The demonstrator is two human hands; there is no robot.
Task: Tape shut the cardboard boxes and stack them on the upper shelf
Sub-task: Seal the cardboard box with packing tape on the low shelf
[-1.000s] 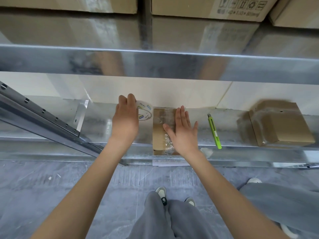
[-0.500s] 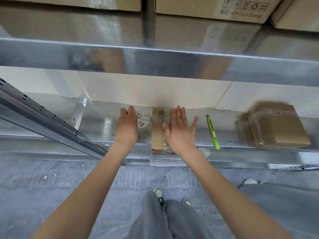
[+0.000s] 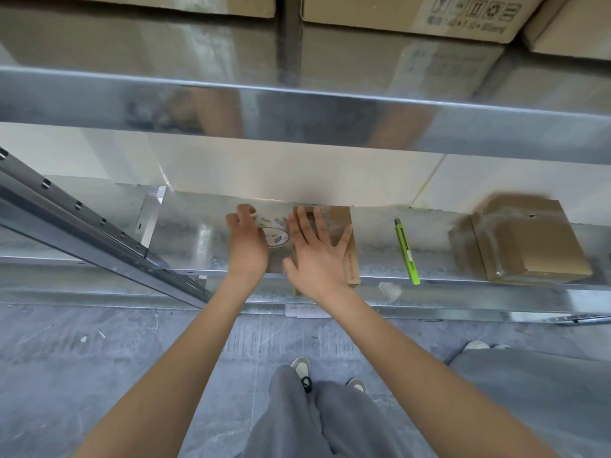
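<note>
My left hand (image 3: 246, 251) curls its fingers (image 3: 243, 214) round the roll of clear tape (image 3: 274, 231), just left of the small cardboard box (image 3: 342, 233) on the lower metal shelf (image 3: 198, 239). My right hand (image 3: 317, 256) lies flat on the box top, fingers spread and straight. A green utility knife (image 3: 406, 252) lies to the right, apart from the box, and a second cardboard box (image 3: 529, 242) sits farther right. Bigger cartons (image 3: 396, 11) line the upper shelf (image 3: 297, 117).

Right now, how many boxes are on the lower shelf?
2: one box under the right hand, one wrapped box far right. Others may sit beyond view.
</note>
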